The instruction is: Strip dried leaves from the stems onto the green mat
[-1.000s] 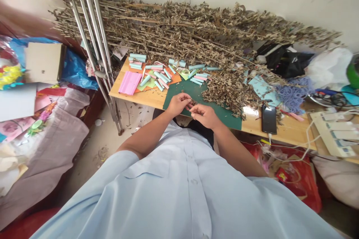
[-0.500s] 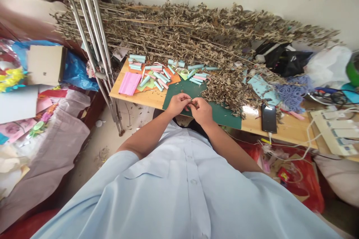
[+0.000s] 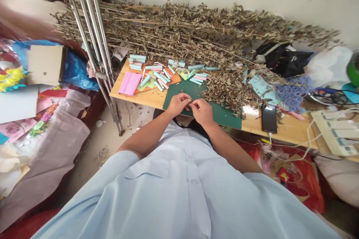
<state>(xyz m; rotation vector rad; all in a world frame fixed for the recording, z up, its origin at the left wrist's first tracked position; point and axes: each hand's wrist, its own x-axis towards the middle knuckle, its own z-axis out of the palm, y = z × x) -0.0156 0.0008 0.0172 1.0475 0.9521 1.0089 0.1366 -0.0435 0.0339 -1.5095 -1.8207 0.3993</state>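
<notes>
My left hand (image 3: 178,105) and my right hand (image 3: 203,112) meet over the near edge of a dark green mat (image 3: 179,89). Their fingertips pinch together around a small bit of brownish dried leaf (image 3: 191,101), mostly covered by the fingers. Just beyond my right hand lies a heap of loose dried leaves (image 3: 224,91). Short rolled paper tubes (image 3: 161,78) in light blue and pink are scattered past my left hand, on orange and green sheets. A pink stack of paper (image 3: 130,83) rests at the table's left end.
Long bundles of dried leafy stems (image 3: 179,30) lie along the wall. Metal crutches (image 3: 92,37) lean at the table's left. On the right are a phone (image 3: 269,118) with a cable, blue-purple yarn (image 3: 294,91) and a power strip (image 3: 336,130). A red bag (image 3: 311,183) sits below.
Both hands stay in the same place, still pinched together. Only a very slight shift of the right hand's fingers shows.
</notes>
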